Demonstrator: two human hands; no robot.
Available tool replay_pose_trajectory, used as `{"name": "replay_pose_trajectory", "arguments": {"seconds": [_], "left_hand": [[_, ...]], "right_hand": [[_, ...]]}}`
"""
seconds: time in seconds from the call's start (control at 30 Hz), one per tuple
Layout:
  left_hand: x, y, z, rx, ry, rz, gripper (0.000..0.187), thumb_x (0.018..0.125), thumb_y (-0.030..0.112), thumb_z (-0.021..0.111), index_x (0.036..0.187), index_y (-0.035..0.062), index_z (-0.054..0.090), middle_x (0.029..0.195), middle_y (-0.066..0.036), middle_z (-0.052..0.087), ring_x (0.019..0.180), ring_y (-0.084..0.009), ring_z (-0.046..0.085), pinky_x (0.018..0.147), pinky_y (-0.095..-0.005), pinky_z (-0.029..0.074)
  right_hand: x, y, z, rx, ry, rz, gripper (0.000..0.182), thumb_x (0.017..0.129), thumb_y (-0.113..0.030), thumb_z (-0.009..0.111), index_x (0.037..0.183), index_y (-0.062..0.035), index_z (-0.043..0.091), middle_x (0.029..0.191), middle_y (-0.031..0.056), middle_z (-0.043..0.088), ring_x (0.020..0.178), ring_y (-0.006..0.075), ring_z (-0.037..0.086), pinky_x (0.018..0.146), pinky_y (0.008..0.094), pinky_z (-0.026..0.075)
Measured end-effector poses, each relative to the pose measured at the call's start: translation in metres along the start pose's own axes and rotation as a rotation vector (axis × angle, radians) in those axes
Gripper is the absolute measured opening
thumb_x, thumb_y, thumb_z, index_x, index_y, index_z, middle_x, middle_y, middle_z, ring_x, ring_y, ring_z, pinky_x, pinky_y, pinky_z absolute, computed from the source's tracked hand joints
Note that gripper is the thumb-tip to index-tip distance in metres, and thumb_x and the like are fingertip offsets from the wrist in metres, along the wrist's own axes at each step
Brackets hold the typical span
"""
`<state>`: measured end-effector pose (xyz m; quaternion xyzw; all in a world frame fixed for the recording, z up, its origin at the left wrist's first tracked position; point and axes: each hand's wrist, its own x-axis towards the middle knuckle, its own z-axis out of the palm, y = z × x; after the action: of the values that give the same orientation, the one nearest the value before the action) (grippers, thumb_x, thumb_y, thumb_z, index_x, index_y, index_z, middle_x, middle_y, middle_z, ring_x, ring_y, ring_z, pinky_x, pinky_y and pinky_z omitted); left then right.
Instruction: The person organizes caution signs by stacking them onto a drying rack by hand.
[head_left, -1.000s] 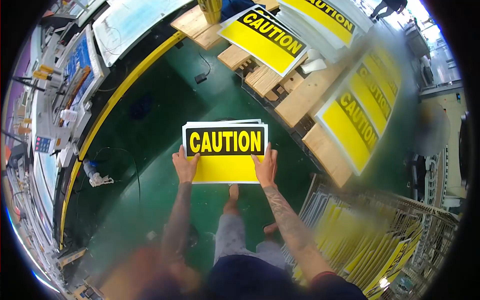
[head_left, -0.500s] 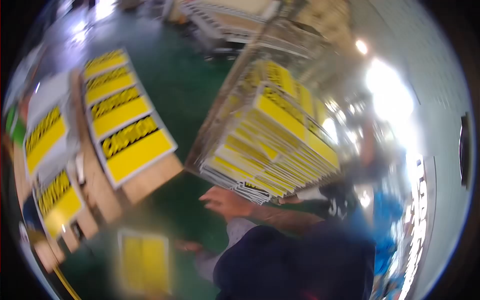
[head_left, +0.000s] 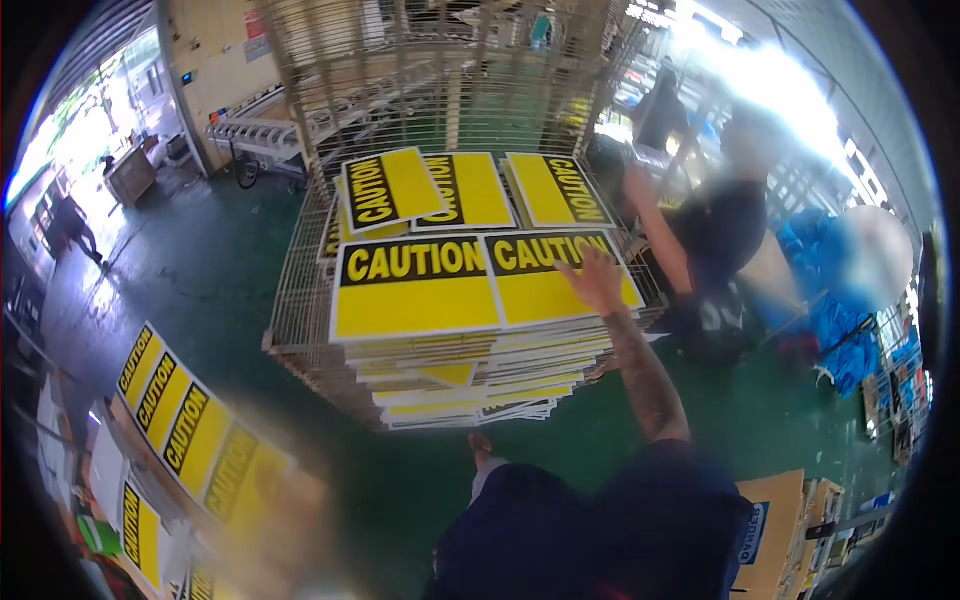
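Observation:
My right hand (head_left: 597, 280) reaches forward over a tall stack. Its fingers are spread and rest on or just above the right half of the front top yellow CAUTION sign sheet (head_left: 420, 305). Two printed panels lie side by side on this sheet, each with a black band and yellow lettering. Behind it, more CAUTION signs (head_left: 385, 190) lie at differing angles, some overlapping. The layers below are uneven at the front edge. My left hand does not show; a blurred patch covers the lower left.
A wire cage (head_left: 300, 290) surrounds the stack at the back and left. Strips of CAUTION signs (head_left: 185, 430) lie on a table at lower left. Another person (head_left: 720, 230) stands close on the right, one arm near the stack. A cardboard box (head_left: 775, 500) is at lower right.
The view has swung round, so the stack now faces me squarely. My right hand has gone from below the stack's front edge up to its top sheet.

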<state>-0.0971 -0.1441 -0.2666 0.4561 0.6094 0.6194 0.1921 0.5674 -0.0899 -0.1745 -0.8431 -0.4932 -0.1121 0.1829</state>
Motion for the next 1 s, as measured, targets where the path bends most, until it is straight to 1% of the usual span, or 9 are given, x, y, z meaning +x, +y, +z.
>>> {"name": "replay_pose_trajectory", "arguments": {"seconds": [0.07, 0.17, 0.33, 0.5, 0.67, 0.73, 0.87, 0.9, 1.0], "left_hand": [[0.035, 0.071, 0.098, 0.238, -0.294, 0.128, 0.042, 0.105, 0.018, 0.065, 0.143, 0.0016, 0.061, 0.138, -0.015, 0.066, 0.128, -0.0263, 0.061, 0.106, -0.0389, 0.048], [0.079, 0.121, 0.230, 0.518, -0.512, 0.448, 0.060, 0.097, 0.028, 0.076, 0.149, 0.0056, 0.056, 0.139, -0.017, 0.063, 0.131, -0.0344, 0.055, 0.113, -0.0448, 0.043], [0.105, 0.105, 0.317, 0.671, -0.638, 0.276, 0.096, 0.081, 0.047, 0.085, 0.160, 0.0100, 0.042, 0.151, -0.020, 0.053, 0.140, -0.0396, 0.046, 0.118, -0.0528, 0.036], [0.136, 0.104, 0.292, 0.076, -0.742, -0.082, 0.077, 0.093, 0.007, 0.074, 0.161, 0.0048, 0.038, 0.142, -0.017, 0.064, 0.130, -0.0253, 0.063, 0.112, -0.0355, 0.049], [0.125, 0.137, 0.273, -0.513, -0.843, -0.465, 0.054, 0.104, 0.003, 0.056, 0.156, -0.0019, 0.043, 0.144, -0.015, 0.063, 0.130, -0.0223, 0.062, 0.108, -0.0331, 0.051], [0.115, 0.143, 0.273, -0.563, -0.731, -0.589, 0.050, 0.107, 0.008, 0.053, 0.155, -0.0016, 0.044, 0.145, -0.015, 0.063, 0.131, -0.0218, 0.062, 0.107, -0.0327, 0.051], [0.113, 0.059, 0.278, -0.375, -0.666, -0.137, 0.046, 0.114, 0.022, 0.048, 0.154, 0.0014, 0.046, 0.141, -0.011, 0.062, 0.122, -0.0187, 0.063, 0.099, -0.0322, 0.053], [0.102, 0.070, 0.280, -0.721, -0.517, -0.505, 0.046, 0.116, 0.029, 0.043, 0.152, 0.0000, 0.046, 0.141, -0.011, 0.060, 0.121, -0.0191, 0.061, 0.102, -0.0342, 0.052], [0.113, 0.061, 0.275, -0.297, -0.587, -0.110, 0.047, 0.115, 0.031, 0.043, 0.149, -0.0008, 0.048, 0.136, -0.010, 0.060, 0.121, -0.0217, 0.059, 0.106, -0.0370, 0.049]], "right_hand": [[0.024, 0.037, -0.019, -0.091, -0.142, 0.281, 0.097, 0.084, -0.069, 0.075, 0.153, -0.0067, 0.048, 0.144, 0.0248, 0.056, 0.135, 0.0448, 0.052, 0.107, 0.0641, 0.043], [0.030, 0.075, -0.016, -0.080, -0.152, 0.194, 0.115, 0.075, -0.070, 0.083, 0.159, -0.0046, 0.040, 0.144, 0.0291, 0.055, 0.135, 0.0492, 0.052, 0.106, 0.0640, 0.044], [0.050, 0.132, -0.011, 0.687, -0.212, 0.068, 0.092, 0.074, -0.027, 0.095, 0.149, -0.0010, 0.050, 0.135, 0.0184, 0.064, 0.126, 0.0314, 0.062, 0.104, 0.0429, 0.051], [0.040, 0.140, -0.095, 1.707, -0.391, 0.270, 0.059, 0.100, -0.014, 0.071, 0.152, 0.0016, 0.046, 0.134, 0.0116, 0.067, 0.116, 0.0191, 0.069, 0.100, 0.0338, 0.057], [0.033, 0.133, -0.009, 1.535, -0.427, 0.300, 0.060, 0.101, -0.016, 0.070, 0.155, -0.0009, 0.049, 0.122, 0.0026, 0.069, 0.102, 0.0094, 0.066, 0.081, 0.0220, 0.053], [0.049, 0.011, -0.025, 1.352, -0.375, 0.263, 0.065, 0.100, -0.015, 0.070, 0.159, -0.0038, 0.046, 0.110, -0.0016, 0.068, 0.089, 0.0059, 0.060, 0.075, 0.0238, 0.049], [0.071, -0.106, 0.025, 1.188, -0.439, 0.159, 0.056, 0.095, -0.015, 0.075, 0.147, -0.0002, 0.058, 0.093, -0.0009, 0.070, 0.078, 0.0061, 0.058, 0.069, 0.0256, 0.047], [0.081, -0.117, 0.044, 1.156, -0.472, 0.076, 0.053, 0.093, -0.015, 0.078, 0.141, 0.0025, 0.061, 0.094, 0.0002, 0.071, 0.079, 0.0069, 0.060, 0.070, 0.0265, 0.050], [0.121, -0.139, 0.046, 0.984, -0.611, 0.025, 0.043, 0.093, -0.013, 0.080, 0.129, 0.0045, 0.066, 0.099, 0.0018, 0.074, 0.087, 0.0088, 0.064, 0.076, 0.0282, 0.053]]}}
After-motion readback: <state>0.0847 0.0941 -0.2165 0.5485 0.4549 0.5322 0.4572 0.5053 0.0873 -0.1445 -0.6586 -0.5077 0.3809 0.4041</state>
